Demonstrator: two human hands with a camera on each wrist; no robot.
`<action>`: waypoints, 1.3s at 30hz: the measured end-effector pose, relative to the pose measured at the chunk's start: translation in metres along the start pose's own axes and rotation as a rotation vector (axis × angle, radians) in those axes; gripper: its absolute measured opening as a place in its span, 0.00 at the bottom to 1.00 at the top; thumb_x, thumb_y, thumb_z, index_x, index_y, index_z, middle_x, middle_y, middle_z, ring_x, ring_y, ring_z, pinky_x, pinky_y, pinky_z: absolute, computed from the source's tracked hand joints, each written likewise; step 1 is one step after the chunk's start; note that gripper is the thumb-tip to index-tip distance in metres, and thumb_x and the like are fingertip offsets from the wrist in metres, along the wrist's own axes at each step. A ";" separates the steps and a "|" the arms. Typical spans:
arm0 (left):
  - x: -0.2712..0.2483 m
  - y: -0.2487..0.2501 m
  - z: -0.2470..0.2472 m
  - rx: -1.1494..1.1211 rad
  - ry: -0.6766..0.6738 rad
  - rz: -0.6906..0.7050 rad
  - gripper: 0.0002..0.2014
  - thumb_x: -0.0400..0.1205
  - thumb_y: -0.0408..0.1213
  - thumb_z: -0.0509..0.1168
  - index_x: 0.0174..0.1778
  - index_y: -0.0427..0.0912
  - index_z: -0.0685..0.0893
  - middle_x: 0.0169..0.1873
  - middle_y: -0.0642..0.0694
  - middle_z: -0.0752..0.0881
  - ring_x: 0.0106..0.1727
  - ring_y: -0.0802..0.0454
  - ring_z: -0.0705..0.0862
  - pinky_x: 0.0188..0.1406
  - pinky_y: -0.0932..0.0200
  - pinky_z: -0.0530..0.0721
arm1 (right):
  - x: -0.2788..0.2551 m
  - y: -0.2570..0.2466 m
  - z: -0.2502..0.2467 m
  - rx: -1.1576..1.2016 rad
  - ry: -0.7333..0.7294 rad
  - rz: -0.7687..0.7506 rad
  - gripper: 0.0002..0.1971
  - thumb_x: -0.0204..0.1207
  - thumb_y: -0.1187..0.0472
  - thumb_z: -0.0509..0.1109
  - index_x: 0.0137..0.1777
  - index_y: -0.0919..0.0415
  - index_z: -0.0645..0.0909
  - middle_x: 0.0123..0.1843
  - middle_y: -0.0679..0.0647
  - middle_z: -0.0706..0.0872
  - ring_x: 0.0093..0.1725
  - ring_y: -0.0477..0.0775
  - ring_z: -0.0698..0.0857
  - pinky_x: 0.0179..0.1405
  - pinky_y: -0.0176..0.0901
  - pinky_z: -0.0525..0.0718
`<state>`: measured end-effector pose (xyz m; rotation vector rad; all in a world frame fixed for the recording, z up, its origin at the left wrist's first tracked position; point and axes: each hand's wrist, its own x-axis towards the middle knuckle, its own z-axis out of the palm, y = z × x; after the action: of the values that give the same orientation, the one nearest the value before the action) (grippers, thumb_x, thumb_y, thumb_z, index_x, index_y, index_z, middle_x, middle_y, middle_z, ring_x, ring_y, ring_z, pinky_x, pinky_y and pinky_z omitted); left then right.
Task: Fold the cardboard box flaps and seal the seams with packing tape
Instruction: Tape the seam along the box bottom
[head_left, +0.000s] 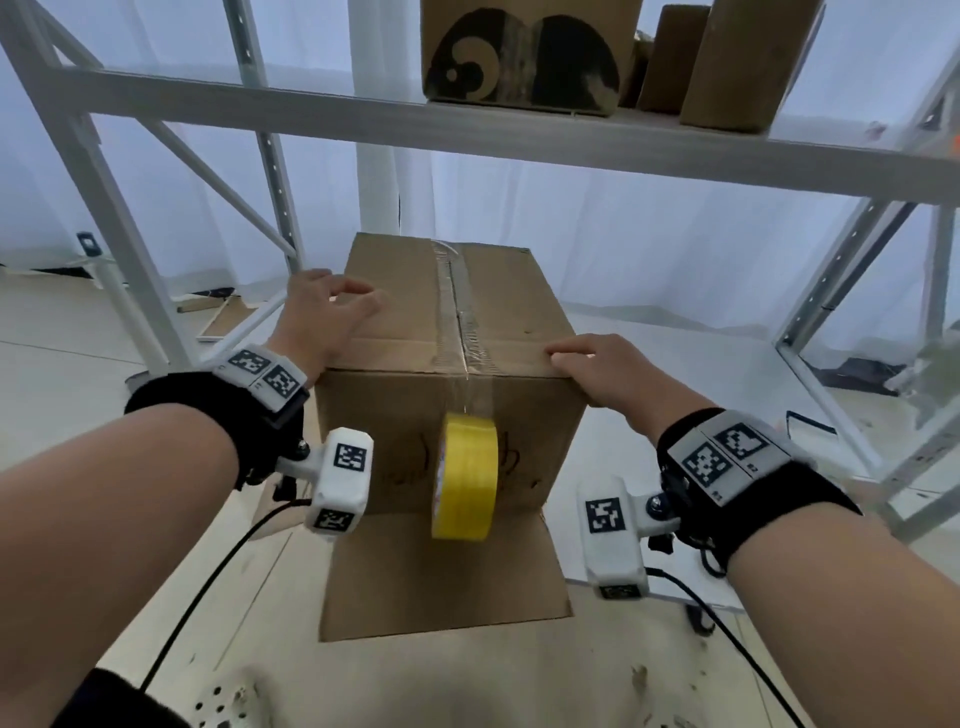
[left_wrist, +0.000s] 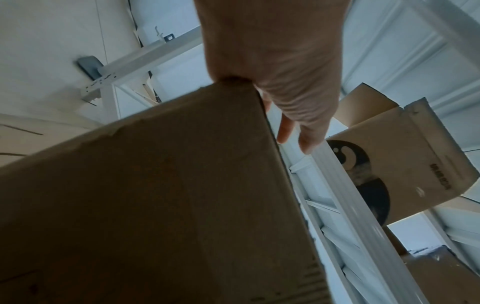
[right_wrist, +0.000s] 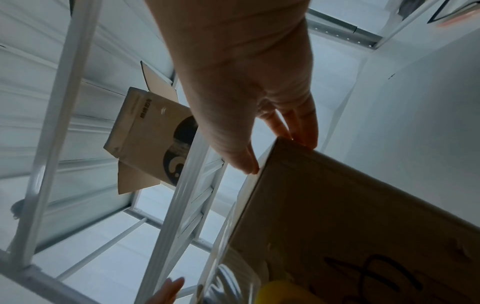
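A brown cardboard box (head_left: 405, 306) stands on the wooden surface with its top flaps closed. Clear tape (head_left: 457, 312) runs along the middle seam and down the near face. From that strip hangs a yellow tape roll (head_left: 465, 475), and no hand holds it. My left hand (head_left: 332, 306) rests on the box's top left edge with loosely bent fingers; in the left wrist view the left hand (left_wrist: 285, 82) sits on the box (left_wrist: 155, 195) corner. My right hand (head_left: 592, 364) lies flat on the near right top corner, as the right hand (right_wrist: 246, 92) on the box (right_wrist: 350, 216) also shows.
A bottom flap (head_left: 447, 571) lies open on the wooden surface (head_left: 467, 675) towards me. A white metal rack beam (head_left: 467, 130) crosses above the box, carrying a printed carton (head_left: 524, 52) and other boxes. Rack uprights (head_left: 104, 208) stand left and right. Black cables trail from both wrists.
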<state>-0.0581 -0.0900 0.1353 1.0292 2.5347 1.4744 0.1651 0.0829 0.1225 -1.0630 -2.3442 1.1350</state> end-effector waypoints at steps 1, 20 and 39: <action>0.000 -0.001 0.003 0.007 0.003 0.019 0.14 0.78 0.48 0.70 0.53 0.44 0.88 0.63 0.50 0.77 0.64 0.54 0.76 0.62 0.60 0.70 | -0.004 -0.001 0.000 -0.024 0.014 0.006 0.14 0.79 0.55 0.62 0.58 0.44 0.85 0.67 0.54 0.80 0.67 0.57 0.76 0.68 0.54 0.78; -0.005 0.007 0.040 0.520 -0.468 0.667 0.23 0.86 0.55 0.50 0.73 0.51 0.75 0.71 0.49 0.77 0.71 0.50 0.74 0.69 0.53 0.67 | 0.001 0.001 0.040 -0.669 0.428 -0.085 0.20 0.87 0.52 0.49 0.67 0.53 0.79 0.63 0.60 0.75 0.64 0.62 0.72 0.64 0.54 0.68; -0.014 0.014 0.059 0.803 -0.606 0.672 0.27 0.85 0.59 0.41 0.82 0.62 0.52 0.83 0.55 0.54 0.83 0.46 0.53 0.78 0.33 0.52 | -0.051 -0.018 0.071 0.339 -0.231 0.311 0.19 0.77 0.54 0.73 0.57 0.70 0.80 0.47 0.62 0.88 0.47 0.62 0.87 0.52 0.54 0.85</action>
<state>-0.0198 -0.0479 0.1103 2.1493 2.3692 -0.0209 0.1501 -0.0001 0.0931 -1.2485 -2.0810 1.7817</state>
